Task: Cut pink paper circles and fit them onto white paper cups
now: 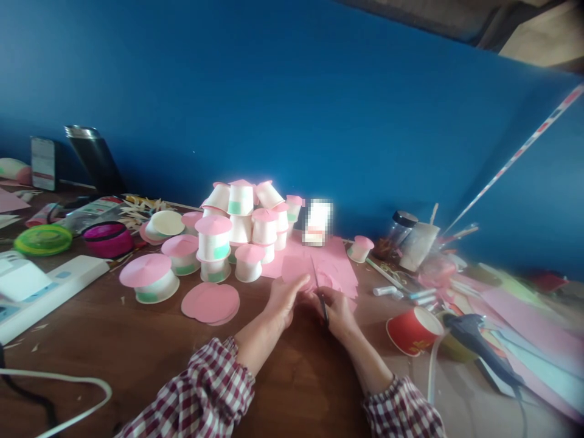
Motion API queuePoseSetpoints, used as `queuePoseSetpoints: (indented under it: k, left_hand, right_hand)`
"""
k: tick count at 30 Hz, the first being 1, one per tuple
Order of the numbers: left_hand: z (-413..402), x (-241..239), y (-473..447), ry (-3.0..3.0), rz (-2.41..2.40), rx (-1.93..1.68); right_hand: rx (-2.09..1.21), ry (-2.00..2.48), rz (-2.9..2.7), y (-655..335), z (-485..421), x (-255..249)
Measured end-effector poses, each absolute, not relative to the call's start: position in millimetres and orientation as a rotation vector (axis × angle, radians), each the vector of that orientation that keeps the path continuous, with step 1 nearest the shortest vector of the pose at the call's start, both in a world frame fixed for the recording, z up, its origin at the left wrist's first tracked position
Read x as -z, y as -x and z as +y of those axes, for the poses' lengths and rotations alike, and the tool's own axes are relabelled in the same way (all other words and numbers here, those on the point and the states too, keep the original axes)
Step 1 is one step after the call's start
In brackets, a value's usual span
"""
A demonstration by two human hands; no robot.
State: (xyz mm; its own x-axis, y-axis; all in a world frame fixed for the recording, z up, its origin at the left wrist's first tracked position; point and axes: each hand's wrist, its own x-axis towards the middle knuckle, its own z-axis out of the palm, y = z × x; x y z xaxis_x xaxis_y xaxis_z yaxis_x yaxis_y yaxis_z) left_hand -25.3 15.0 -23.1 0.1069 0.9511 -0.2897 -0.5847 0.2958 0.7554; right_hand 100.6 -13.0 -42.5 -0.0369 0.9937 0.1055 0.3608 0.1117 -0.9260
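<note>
My left hand (285,298) pinches a piece of pink paper (296,267), thumb on top. In my right hand (340,311) is a pair of scissors (323,298), its blades pointing away from me at the paper's right side. Beneath and beyond lie more pink sheets (343,255). To the left of my left hand rests a small stack of pink paper discs (210,303). Behind it stand several white paper cups, some stacked, topped with pink paper; the nearest capped cup (155,289) is at the left.
On the right are a red paper cup (413,331), a glue gun (483,340), a lidded jar (401,228) and coloured papers (538,316). A power strip (68,292), a magenta round case (107,238) and a dark tumbler (93,158) are on the left. A blue wall closes the back.
</note>
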Motion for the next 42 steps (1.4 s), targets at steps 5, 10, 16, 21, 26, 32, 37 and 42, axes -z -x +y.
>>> queuePoseSetpoints:
  k: [5, 10, 16, 21, 26, 32, 37, 42]
  left_hand:
    - [14.5, 21.6, 26.0, -0.542, 0.873, -1.214]
    - [14.8, 23.0, 25.6, -0.554, 0.867, -1.241]
    - [17.6, 28.5, 25.4, -0.568, 0.920, -1.285]
    - [19.2, 31.4, 25.8, -0.605, 0.949, -1.264]
    - [18.2, 29.1, 24.9, -0.598, 0.947, -1.263]
    - [16.1, 25.2, 24.8, -0.588, 0.937, -1.250]
    - [14.7, 21.6, 25.6, -0.579, 0.947, -1.243]
    - [13.9, 19.4, 25.6, -0.560, 0.939, -1.245]
  right_hand:
    - [-0.908, 1.392, -1.541, -100.2, -12.8, 42.9]
    - [-0.884, 1.393, -1.548, -100.6, -11.9, 46.1]
    - [-0.943, 1.412, -1.520, -98.7, -13.3, 42.1]
    - [-0.985, 1.390, -1.504, -98.2, -14.0, 39.3]
    - [-0.956, 1.392, -1.501, -97.8, -14.4, 38.5]
    - [-0.949, 1.380, -1.522, -98.7, -14.7, 40.1]
    - [-0.907, 1.388, -1.544, -99.5, -13.9, 41.8]
    - [-0.917, 1.406, -1.527, -98.8, -14.1, 38.8]
